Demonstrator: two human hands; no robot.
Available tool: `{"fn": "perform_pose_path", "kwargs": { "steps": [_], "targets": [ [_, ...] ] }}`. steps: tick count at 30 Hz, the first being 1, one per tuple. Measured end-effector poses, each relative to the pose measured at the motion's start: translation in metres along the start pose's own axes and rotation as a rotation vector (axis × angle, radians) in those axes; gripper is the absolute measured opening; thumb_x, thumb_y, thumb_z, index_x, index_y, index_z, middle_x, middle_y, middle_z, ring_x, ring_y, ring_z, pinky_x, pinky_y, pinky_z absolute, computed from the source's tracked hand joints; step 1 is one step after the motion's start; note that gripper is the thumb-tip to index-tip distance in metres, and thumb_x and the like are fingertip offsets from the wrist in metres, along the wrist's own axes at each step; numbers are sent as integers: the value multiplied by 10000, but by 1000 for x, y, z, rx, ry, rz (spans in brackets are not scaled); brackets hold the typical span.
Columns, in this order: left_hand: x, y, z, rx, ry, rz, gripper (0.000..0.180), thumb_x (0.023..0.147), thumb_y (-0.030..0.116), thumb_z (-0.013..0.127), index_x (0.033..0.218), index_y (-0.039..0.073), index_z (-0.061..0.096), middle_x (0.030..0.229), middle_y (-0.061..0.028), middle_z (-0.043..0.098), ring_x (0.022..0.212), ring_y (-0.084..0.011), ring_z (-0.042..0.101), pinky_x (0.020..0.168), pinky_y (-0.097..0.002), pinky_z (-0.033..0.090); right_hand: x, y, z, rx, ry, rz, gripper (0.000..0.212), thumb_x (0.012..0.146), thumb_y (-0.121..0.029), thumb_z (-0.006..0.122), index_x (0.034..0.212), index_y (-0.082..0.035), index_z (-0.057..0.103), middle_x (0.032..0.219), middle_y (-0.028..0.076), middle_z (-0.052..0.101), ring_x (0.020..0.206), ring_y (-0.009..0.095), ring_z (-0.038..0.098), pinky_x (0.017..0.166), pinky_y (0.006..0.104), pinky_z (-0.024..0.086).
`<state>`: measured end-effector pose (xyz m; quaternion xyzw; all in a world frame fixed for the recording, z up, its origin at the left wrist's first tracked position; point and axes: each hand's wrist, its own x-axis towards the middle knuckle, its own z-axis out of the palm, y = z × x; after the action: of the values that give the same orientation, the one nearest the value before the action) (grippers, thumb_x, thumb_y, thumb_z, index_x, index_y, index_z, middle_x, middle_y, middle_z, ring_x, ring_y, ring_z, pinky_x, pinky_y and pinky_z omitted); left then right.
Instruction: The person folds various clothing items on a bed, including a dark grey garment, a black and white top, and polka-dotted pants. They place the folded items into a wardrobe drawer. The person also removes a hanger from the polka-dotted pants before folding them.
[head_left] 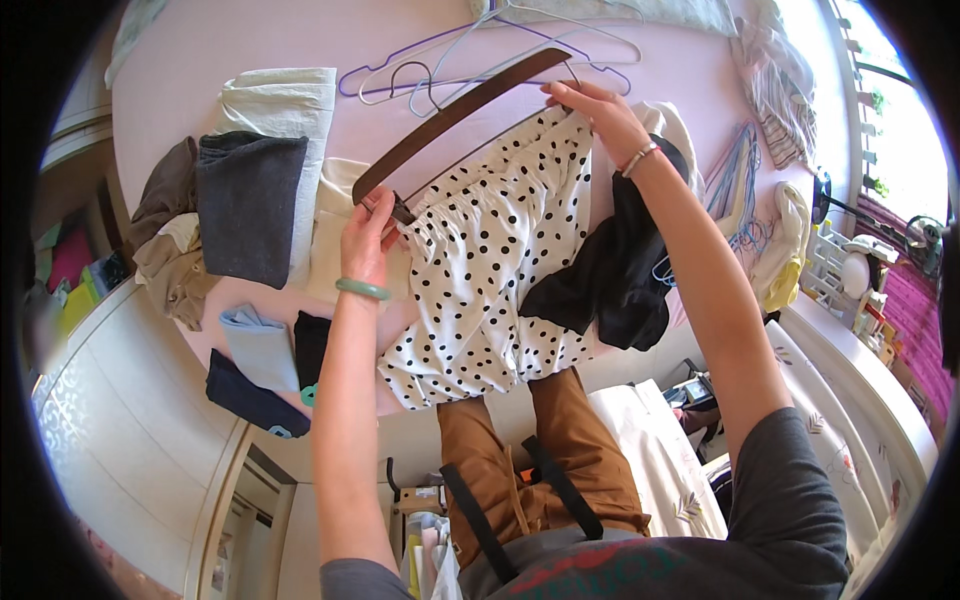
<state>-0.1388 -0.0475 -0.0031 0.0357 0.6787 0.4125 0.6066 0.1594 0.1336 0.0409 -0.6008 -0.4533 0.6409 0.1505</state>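
White trousers with black dots and a gathered waistband (490, 250) hang down over the bed's near edge. Along their waist lies a dark brown wooden clip hanger (460, 122), tilted up to the right, its metal hook pointing away from me. My left hand (368, 240) pinches the clip at the hanger's left end, beside the waistband corner. At the opposite corner, my right hand (600, 112) has its fingers closed around the other clip, which they mostly hide. Whether each clip bites the cloth is hard to make out. Black clothing (620, 270) lies just right of the trousers.
Purple and pale wire hangers (400, 62) spread across the far side of the pink bed (180, 90). Folded dark trousers (250, 205) and brown clothes (170, 235) lie at left, small folded items (258, 345) nearer. More blue hangers (740, 205) and striped clothing (780, 100) are at right.
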Motion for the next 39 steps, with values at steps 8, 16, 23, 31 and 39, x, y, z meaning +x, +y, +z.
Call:
{"fn": "perform_pose_path", "kwargs": {
  "steps": [8,16,23,31,39],
  "targets": [
    [1,65,11,23,-219,382,158,889,112,702,1041,86,672,1061,-37,696,906,-56,585,772,-196,429,-23,6,-37,-177,13,-211,362,922,-405,601,1038,-93,744,967,37,690,972,143,597,967,300,395],
    [15,106,37,98,-204,579,233,833,90,760,1052,50,695,957,-9,685,890,-73,584,863,-233,437,-9,-9,-41,20,106,-357,302,895,-346,682,1012,-77,751,936,-10,698,927,98,587,915,265,414],
    [55,119,71,5,-153,385,308,923,230,674,1191,101,594,1125,-25,662,1025,-136,589,914,-287,437,37,0,-64,148,104,-202,337,885,-400,682,1024,-100,754,798,-53,600,748,75,475,745,224,386],
    [48,43,112,-189,-115,205,451,966,237,598,1312,-22,470,1245,-130,575,1209,-224,533,1045,-407,430,69,17,-79,-328,201,-59,555,848,-508,684,1097,-12,690,764,25,606,709,161,542,755,305,461],
    [37,25,156,-274,-244,-16,381,986,213,546,1267,-40,492,1267,-173,551,1206,-257,536,1049,-398,434,107,-24,-40,-1167,731,-898,675,777,-566,697,1219,-65,597,1229,87,592,1229,271,480,1055,442,347]
  ]
}}
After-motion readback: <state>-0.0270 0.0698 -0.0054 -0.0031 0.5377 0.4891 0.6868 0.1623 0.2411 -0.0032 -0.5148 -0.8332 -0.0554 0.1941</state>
